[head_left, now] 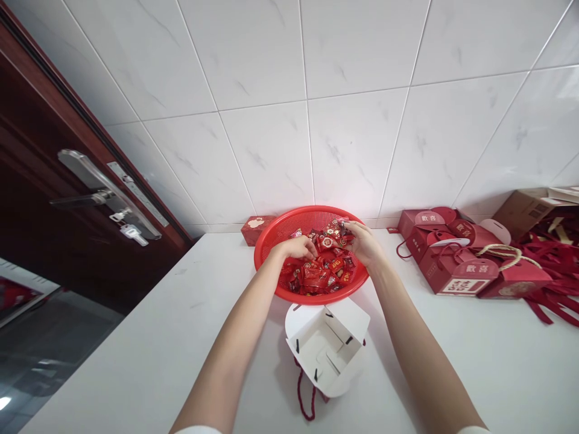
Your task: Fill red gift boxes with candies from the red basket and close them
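A red plastic basket (266, 238) holds a pile of red-wrapped candies (316, 277). My left hand (298, 247) reaches over the basket's left side, its fingers curled down onto the candies; what they hold, if anything, is hidden. At the right side of the basket, my right hand (362, 242) is closed, thumb and fingers pinching a small wrapped candy (342, 223) near the far rim. Between my forearms stands an opened gift box (328, 349), white inside, flaps spread, with a dark red cord handle (305, 398). Its bottom shows no candy.
Several folded red gift boxes (456, 265) stand on the right, beside red ribbons (552, 271) and a cardboard box (520, 211). A small red box (257, 230) sits behind the basket. Tiled wall (353, 150) backs the white table (190, 325); a door (58, 241) is at left.
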`<act>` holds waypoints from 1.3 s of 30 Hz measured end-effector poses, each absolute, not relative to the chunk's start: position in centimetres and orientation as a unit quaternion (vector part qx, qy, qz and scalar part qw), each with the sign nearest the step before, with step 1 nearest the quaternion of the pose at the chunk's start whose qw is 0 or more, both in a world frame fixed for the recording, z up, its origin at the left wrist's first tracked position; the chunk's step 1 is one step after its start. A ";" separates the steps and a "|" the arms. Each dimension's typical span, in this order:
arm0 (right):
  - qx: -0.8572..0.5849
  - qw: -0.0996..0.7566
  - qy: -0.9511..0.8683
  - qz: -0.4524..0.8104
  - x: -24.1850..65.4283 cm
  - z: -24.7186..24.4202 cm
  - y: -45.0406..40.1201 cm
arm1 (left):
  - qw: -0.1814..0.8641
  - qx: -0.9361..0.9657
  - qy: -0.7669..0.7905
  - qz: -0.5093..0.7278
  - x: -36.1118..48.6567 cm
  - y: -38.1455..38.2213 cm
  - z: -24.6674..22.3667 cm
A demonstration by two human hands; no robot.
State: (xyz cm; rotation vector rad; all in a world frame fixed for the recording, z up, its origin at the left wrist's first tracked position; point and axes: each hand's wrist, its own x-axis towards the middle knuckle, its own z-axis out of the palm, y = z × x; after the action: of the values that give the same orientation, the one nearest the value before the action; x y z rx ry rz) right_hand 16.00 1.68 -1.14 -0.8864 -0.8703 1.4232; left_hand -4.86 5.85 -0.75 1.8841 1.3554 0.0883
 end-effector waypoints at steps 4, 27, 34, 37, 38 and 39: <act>-0.389 0.583 -0.389 0.598 16.0 -1.1 1.6 | 0.371 0.758 0.527 0.100 -5.1 6.1 -0.6; -0.387 0.590 -0.359 0.611 15.9 -0.5 1.1 | 0.521 0.653 0.395 0.383 -4.7 5.6 0.4; -0.365 0.591 -0.358 0.624 15.8 -0.3 0.8 | 0.540 0.631 0.365 0.420 -4.3 5.2 0.8; -0.363 0.601 -0.350 0.620 15.8 -0.2 0.7 | 0.545 0.628 0.364 0.420 -4.1 5.1 0.9; -0.365 0.606 -0.347 0.616 15.8 -0.2 0.7 | 0.546 0.625 0.369 0.418 -4.1 5.1 0.9; -0.368 0.611 -0.344 0.611 15.8 -0.2 0.8 | 0.547 0.621 0.378 0.414 -4.1 5.1 0.8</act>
State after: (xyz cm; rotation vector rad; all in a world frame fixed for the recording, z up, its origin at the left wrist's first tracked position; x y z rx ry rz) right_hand 15.83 0.77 -0.22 -0.8488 -0.7941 1.4107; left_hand -4.06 5.13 0.83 1.4718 0.8962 0.9819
